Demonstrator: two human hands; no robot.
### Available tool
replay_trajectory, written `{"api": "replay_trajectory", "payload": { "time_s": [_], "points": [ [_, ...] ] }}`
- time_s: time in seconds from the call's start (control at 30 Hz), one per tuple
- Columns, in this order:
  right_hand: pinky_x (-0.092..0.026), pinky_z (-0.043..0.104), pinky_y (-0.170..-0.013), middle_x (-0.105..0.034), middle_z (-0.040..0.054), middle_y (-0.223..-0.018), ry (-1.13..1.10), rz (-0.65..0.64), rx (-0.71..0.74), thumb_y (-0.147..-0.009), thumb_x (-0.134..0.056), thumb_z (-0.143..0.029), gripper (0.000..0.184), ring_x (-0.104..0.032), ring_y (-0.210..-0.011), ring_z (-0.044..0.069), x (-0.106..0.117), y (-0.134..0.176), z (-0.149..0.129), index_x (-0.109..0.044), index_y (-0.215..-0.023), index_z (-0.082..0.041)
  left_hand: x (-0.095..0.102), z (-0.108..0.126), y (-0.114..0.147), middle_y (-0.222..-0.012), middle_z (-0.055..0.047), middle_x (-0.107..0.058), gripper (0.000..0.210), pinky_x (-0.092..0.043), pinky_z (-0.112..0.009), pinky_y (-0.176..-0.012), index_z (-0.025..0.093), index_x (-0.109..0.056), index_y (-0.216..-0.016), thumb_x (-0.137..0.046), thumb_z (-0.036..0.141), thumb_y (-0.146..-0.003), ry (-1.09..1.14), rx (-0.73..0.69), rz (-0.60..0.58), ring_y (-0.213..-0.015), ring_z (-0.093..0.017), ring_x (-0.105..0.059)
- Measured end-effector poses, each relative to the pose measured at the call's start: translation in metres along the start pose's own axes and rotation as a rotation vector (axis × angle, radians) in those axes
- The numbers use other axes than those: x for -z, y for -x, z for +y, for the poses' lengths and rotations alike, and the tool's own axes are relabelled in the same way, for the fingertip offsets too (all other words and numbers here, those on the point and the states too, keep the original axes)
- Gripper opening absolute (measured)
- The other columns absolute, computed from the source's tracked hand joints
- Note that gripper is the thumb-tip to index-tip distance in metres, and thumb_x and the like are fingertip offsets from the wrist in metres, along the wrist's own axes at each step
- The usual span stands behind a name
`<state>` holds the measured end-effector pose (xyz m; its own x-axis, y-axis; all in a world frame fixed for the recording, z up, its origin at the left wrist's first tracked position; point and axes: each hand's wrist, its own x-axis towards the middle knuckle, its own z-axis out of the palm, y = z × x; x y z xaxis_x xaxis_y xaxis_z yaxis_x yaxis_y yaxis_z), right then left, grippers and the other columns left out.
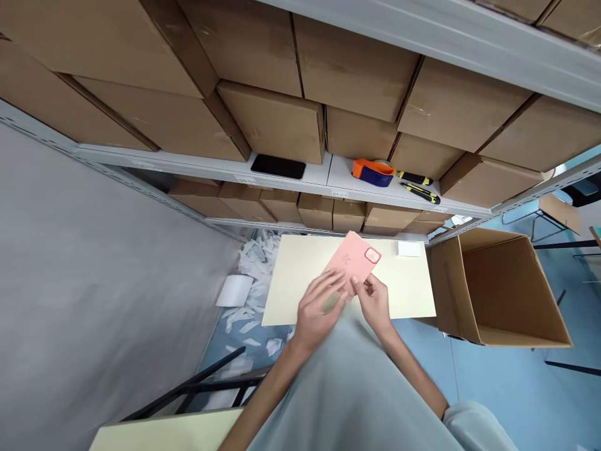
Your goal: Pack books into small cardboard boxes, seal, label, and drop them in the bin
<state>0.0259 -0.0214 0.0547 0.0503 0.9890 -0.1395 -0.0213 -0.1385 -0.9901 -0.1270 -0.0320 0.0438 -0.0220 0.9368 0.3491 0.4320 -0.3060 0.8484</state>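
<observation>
where the right hand (377, 304) pinches a pink rectangular printed card (353, 255) at five o'clock, left hand (317, 313) at seven o'clock: grip blurred, cannot tell.

Both bare forearms reach forward and slant inward, so the person's two hands meet nearly in front of the body. I see the left hand (315, 313) turned with its back upward, its fingers (327, 283) stretched out close together and slightly blurred, the thumb standing apart from them. The left forearm (267, 385) runs up to it in a straight line. The right hand (377, 305) is just beside it, thumb pressed forward in a pinch, fingers curled underneath. Behind its wrist, the right forearm (416, 369) angles outward.
</observation>
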Motion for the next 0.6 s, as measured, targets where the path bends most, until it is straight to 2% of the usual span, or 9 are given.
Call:
{"api": "replay_trajectory", "payload": {
  "time_s": [0.1, 0.17, 0.27, 0.33, 0.43, 0.6],
  "points": [
    [-0.065, 0.038, -0.086, -0.083, 0.0102, -0.109, -0.032, -0.046, -0.001, -0.097, -0.070, -0.066, 0.048, -0.079, -0.098, 0.028, 0.013, -0.002, -0.007, -0.077, -0.111, -0.021, 0.015, -0.008, -0.005, -0.140, -0.014, -0.076, 0.043, -0.059, -0.050, -0.113, 0.021, -0.077, -0.132, -0.071, 0.049, -0.100, 0.063, 0.227, 0.081, -0.134, -0.031, -0.069],
    [-0.065, 0.039, -0.089, -0.083, 0.0093, -0.111, -0.031, -0.091, -0.009, -0.096, -0.071, -0.066, 0.047, -0.079, -0.100, 0.028, 0.017, -0.002, -0.010, -0.077, -0.111, -0.022, 0.023, -0.014, -0.007, -0.135, -0.016, -0.078, 0.054, -0.064, -0.045, -0.103, 0.018, -0.077, -0.131, -0.070, 0.060, -0.097, 0.218, 0.398, 0.005, -0.126, -0.031, -0.074],
    [-0.065, 0.039, -0.089, -0.083, 0.0081, -0.110, -0.025, -0.113, -0.019, -0.095, -0.071, -0.068, 0.049, -0.079, -0.097, 0.028, 0.017, -0.002, -0.008, -0.078, -0.108, -0.022, 0.028, -0.018, -0.005, -0.115, -0.015, -0.083, 0.056, -0.065, -0.041, -0.094, 0.016, -0.083, -0.113, -0.073, 0.067, -0.093, 0.398, 0.540, -0.150, -0.107, -0.030, -0.079],
    [-0.066, 0.039, -0.087, -0.083, 0.0081, -0.109, -0.034, -0.111, -0.030, -0.095, -0.071, -0.069, 0.049, -0.079, -0.095, 0.027, 0.015, -0.003, -0.003, -0.077, -0.109, -0.022, 0.026, -0.016, -0.001, -0.105, -0.013, -0.084, 0.052, -0.065, -0.039, -0.092, 0.017, -0.085, -0.102, -0.077, 0.066, -0.090, 0.417, 0.574, -0.156, -0.099, -0.029, -0.080],
    [-0.067, 0.040, -0.087, -0.084, 0.0095, -0.109, -0.039, -0.089, -0.050, -0.095, -0.072, -0.068, 0.050, -0.080, -0.096, 0.027, 0.014, -0.004, 0.008, -0.077, -0.112, -0.021, 0.020, -0.012, 0.006, -0.097, -0.010, -0.084, 0.049, -0.065, -0.037, -0.087, 0.018, -0.086, -0.096, -0.080, 0.065, -0.086, 0.418, 0.593, -0.100, -0.093, -0.028, -0.079],
    [-0.067, 0.041, -0.093, -0.076, 0.0161, -0.139, 0.097, 0.087, 0.021, -0.094, -0.073, -0.065, 0.056, -0.077, -0.119, 0.029, 0.020, -0.003, 0.021, -0.073, -0.131, -0.022, 0.015, -0.005, 0.012, -0.091, -0.007, -0.084, 0.047, -0.064, -0.032, -0.074, 0.018, -0.087, -0.097, -0.076, 0.063, -0.090, 0.318, 0.576, 0.077, -0.082, -0.024, -0.077]
  ]
}}
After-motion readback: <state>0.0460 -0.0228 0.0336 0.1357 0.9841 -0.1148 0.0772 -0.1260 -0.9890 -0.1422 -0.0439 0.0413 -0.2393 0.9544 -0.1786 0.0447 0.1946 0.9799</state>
